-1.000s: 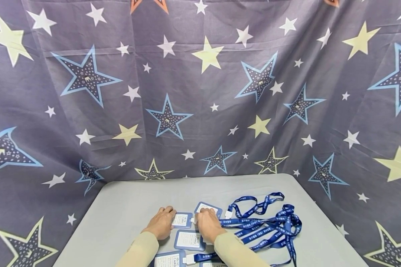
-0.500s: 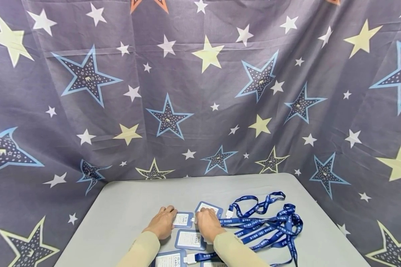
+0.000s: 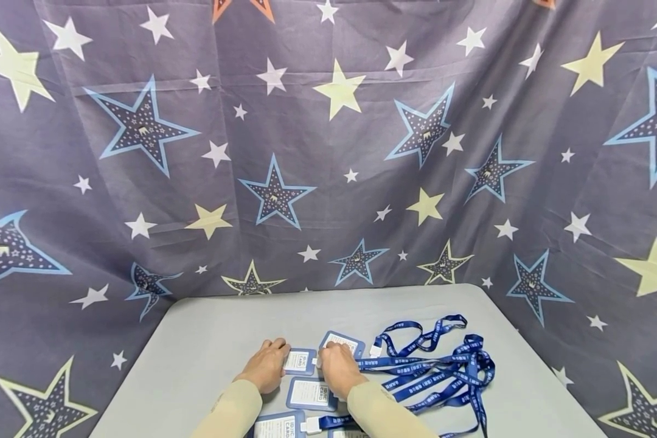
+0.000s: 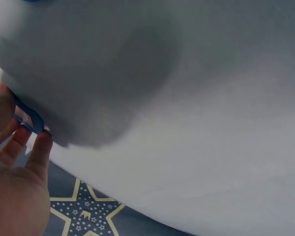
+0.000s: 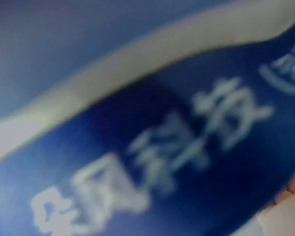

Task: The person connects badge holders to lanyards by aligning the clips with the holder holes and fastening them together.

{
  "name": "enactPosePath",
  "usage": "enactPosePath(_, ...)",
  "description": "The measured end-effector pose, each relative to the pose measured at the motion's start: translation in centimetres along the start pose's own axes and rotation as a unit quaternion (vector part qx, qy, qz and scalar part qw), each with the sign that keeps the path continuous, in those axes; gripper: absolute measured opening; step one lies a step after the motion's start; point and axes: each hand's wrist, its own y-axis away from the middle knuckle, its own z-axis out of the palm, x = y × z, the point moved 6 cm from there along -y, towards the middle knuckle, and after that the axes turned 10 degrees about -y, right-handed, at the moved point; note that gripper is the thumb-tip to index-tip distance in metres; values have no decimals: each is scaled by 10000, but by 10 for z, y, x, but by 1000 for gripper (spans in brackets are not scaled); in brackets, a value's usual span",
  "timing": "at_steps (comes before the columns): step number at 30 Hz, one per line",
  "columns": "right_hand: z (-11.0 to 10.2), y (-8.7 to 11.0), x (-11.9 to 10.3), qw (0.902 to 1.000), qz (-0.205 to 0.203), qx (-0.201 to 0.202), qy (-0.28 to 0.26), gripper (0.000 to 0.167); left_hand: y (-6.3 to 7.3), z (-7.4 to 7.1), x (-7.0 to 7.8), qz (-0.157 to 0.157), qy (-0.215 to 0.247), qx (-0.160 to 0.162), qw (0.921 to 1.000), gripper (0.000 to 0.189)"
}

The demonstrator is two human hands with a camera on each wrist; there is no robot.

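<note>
My left hand pinches the left end of a blue-framed ID badge holder; in the left wrist view, thumb and fingers close on its blue edge. My right hand grips at the holder's white clip, where the blue lanyard begins; its fingertips are mostly hidden. Another badge holder lies partly behind the right hand. A third badge holder sits just below. White-lettered lanyard strap fills the right wrist view, blurred.
Several blue lanyards lie crossed and looped on the right of the grey table. Nearer the front edge are a badge holder with a white clip and a partly covered one. A star-patterned curtain surrounds the table.
The right hand and sleeve have shifted very slightly left. The left hand keeps its hold, and the badge holders and lanyards lie much as before.
</note>
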Motion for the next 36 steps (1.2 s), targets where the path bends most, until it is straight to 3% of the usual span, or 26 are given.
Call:
enactPosePath(11, 5, 3, -2, 9997, -63, -61, 208, 18, 0, 6, -2, 175, -104, 114, 9997, 54)
enactPosePath(18, -3, 5, 1, 9997, 121, -181, 134, 23, -1, 5, 0, 135, -77, 51, 9999, 55)
enactPosePath(22, -6, 5, 4, 9996, 123, -189, 141, 14, -1, 4, 1, 121, -68, 46, 9999, 55)
enactPosePath(36, -23, 19, 20, 9996, 166, -62, 219, 26, 1, 0, -1, 131, 8, 19, 9999, 54)
